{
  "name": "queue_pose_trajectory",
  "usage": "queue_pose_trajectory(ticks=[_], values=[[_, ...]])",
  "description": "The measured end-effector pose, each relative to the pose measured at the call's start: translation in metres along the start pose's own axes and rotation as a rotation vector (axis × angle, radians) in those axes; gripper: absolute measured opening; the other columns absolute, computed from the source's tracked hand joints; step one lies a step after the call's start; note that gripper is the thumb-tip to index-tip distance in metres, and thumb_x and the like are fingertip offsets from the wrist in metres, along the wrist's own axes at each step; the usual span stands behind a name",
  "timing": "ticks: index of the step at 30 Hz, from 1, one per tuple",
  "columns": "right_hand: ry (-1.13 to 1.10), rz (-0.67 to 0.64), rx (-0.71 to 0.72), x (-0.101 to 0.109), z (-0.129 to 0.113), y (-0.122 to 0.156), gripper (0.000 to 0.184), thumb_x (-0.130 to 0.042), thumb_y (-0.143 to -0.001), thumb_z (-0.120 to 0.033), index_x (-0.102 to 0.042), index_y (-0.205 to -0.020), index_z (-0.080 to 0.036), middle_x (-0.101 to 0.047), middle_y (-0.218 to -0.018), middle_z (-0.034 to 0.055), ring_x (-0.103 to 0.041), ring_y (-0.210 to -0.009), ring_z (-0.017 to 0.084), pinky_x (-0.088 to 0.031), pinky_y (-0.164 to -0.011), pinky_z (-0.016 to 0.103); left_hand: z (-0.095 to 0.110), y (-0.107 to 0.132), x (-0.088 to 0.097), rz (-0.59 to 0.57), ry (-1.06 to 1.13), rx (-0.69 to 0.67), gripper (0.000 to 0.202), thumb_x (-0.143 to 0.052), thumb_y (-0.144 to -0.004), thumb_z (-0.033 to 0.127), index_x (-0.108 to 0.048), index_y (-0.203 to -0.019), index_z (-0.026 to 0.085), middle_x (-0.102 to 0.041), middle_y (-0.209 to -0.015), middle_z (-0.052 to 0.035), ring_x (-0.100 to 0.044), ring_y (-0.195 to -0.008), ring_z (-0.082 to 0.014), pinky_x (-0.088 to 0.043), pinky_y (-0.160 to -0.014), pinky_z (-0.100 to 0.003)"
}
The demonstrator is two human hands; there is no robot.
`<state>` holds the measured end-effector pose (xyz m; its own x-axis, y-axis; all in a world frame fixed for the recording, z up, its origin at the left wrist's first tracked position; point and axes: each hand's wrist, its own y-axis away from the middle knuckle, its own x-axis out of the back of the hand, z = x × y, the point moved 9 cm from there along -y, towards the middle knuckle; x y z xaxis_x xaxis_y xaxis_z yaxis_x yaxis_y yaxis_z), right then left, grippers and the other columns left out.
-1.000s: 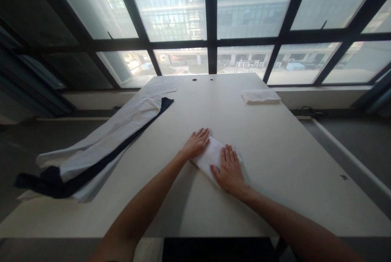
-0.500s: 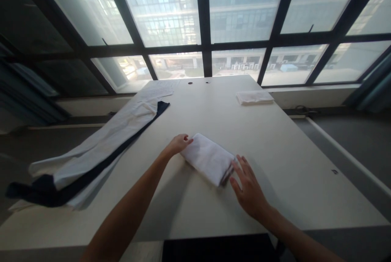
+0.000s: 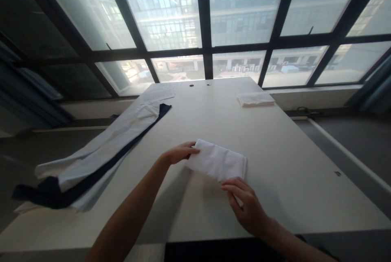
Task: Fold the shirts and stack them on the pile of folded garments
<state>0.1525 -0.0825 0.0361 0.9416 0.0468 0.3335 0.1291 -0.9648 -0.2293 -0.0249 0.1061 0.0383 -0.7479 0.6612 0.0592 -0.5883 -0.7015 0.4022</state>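
A folded white cloth [image 3: 218,159] lies at a slant above the near middle of the table, its left end slightly raised. At that left end, my left hand [image 3: 180,153] pinches the corner, thumb on top and the other fingers partly hidden. Along the near edge, toward its right corner, my right hand [image 3: 247,201] closes its fingertips on the cloth. Exactly how much fabric is between those fingers cannot be made out.
Long white and dark navy fabric pieces [image 3: 104,152] are spread along the table's left side, with thin white sheets [image 3: 161,91] behind them. Another folded white cloth [image 3: 255,99] lies at the far right. Windows stand beyond the white table [image 3: 293,188].
The folded cloth has turned a little and its right end has swung flatter. My right hand has moved from beside its right end to the near edge, fingers closing. My left hand keeps its corner.
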Motion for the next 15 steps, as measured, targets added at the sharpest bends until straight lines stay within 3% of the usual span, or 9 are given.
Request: queue_pose_trajectory(ticks=[3,5,6,10,15], values=[[-0.551,-0.122,-0.411,-0.042,0.024,0.015,0.042,-0.068,-0.092,-0.056,-0.076,-0.11,-0.019,-0.078,-0.103,0.0134,-0.075,-0.087,0.027,-0.061,-0.085,0.048,0.0,-0.008,-0.006,0.158,0.116,0.035,0.044,-0.083,-0.068,0.038,-0.074,-0.104,0.014,-0.074,-0.091,-0.0055,-0.064,-0.074,-0.0154,-0.045,-0.06,-0.023],[-0.91,-0.088,-0.577,-0.062,0.032,0.015,0.06,-0.075,-0.082,-0.066,-0.071,-0.12,-0.019,-0.077,-0.114,0.0151,-0.076,-0.093,0.028,-0.061,-0.089,0.049,0.001,-0.011,-0.015,0.231,0.165,0.049,0.04,-0.081,-0.07,0.039,-0.073,-0.101,0.015,-0.071,-0.083,-0.0024,-0.06,-0.067,-0.0129,-0.041,-0.055,-0.022],[-1.035,-0.018,-0.585,-0.063,0.035,0.008,0.065,-0.077,-0.079,-0.068,-0.068,-0.123,-0.021,-0.075,-0.122,0.0159,-0.076,-0.102,0.03,-0.059,-0.095,0.052,0.002,-0.012,-0.02,0.248,0.175,0.053,0.039,-0.08,-0.071,0.039,-0.072,-0.101,0.015,-0.07,-0.082,-0.0014,-0.059,-0.066,-0.0121,-0.04,-0.054,-0.021],[-1.122,0.285,-0.45,-0.032,0.054,-0.024,0.056,-0.066,-0.087,-0.069,-0.067,-0.121,-0.024,-0.068,-0.137,0.0142,-0.068,-0.123,0.034,-0.054,-0.105,0.058,-0.001,-0.009,-0.039,0.295,0.17,0.029,0.042,-0.08,-0.075,0.042,-0.066,-0.105,0.016,-0.07,-0.086,-0.0021,-0.063,-0.067,-0.0125,-0.047,-0.058,-0.023],[-1.073,0.594,-0.499,0.007,0.098,-0.037,0.035,-0.065,-0.092,-0.05,-0.066,-0.118,-0.027,-0.076,-0.124,0.0072,-0.073,-0.115,0.029,-0.063,-0.094,0.049,-0.02,-0.006,-0.053,0.307,0.052,0.019,0.051,-0.073,-0.085,0.052,-0.053,-0.116,0.016,-0.07,-0.081,-0.0021,-0.066,-0.057,-0.013,-0.045,-0.049,-0.022]])
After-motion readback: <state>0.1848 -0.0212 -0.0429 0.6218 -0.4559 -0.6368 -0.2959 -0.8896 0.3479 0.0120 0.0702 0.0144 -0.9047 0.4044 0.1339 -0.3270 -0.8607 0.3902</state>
